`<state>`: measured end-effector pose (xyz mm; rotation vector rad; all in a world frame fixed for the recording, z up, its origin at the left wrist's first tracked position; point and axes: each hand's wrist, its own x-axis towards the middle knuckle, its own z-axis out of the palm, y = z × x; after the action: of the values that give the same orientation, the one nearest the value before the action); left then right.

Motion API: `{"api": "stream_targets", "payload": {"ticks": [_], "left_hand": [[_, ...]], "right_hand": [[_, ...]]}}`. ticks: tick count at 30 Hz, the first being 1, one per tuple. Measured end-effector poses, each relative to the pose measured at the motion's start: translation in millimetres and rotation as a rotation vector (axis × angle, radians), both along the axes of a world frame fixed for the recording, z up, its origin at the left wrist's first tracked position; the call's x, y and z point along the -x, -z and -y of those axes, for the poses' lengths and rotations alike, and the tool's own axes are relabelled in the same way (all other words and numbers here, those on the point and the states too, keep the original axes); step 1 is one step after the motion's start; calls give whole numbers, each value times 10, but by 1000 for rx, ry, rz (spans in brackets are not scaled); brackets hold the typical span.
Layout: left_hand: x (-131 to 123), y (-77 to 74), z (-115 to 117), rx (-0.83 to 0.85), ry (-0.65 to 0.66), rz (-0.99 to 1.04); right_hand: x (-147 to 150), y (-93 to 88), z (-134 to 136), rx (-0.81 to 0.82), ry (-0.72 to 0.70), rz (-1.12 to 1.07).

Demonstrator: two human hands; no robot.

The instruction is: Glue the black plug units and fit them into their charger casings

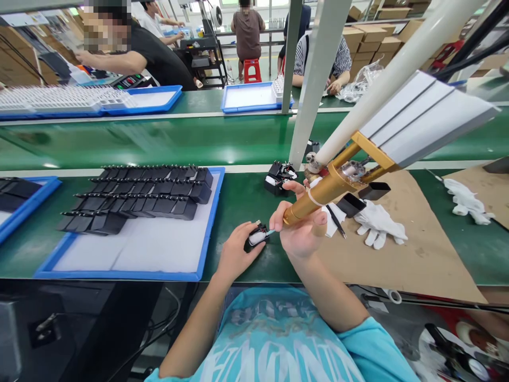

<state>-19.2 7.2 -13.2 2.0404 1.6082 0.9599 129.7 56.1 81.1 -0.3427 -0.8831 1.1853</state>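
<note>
My left hand [234, 253] pins a small black part with a white face [256, 236] against the green bench, fingers curled round it. My right hand [303, 223] grips the gold barrel of a hanging dispenser tool [332, 188], whose pale tip touches the white face of the part. A white tube [397, 69] runs up from the tool to the top right. More of the small black parts [280, 178] lie in a cluster just beyond my right hand.
A blue tray [131, 260] on my left holds rows of black parts [139, 196]. White gloves [379, 220] and a pen lie on brown cardboard [417, 254] at right. A metal post [314, 79] rises behind the tool. Other people work across the green conveyor [159, 140].
</note>
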Motion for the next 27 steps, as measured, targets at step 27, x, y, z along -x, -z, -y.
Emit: {"api": "stream_targets", "payload": {"ticks": [27], "left_hand": [[-385, -75, -96, -94, -70, -557]], "right_hand": [[-298, 123, -92, 2, 97, -27]]}}
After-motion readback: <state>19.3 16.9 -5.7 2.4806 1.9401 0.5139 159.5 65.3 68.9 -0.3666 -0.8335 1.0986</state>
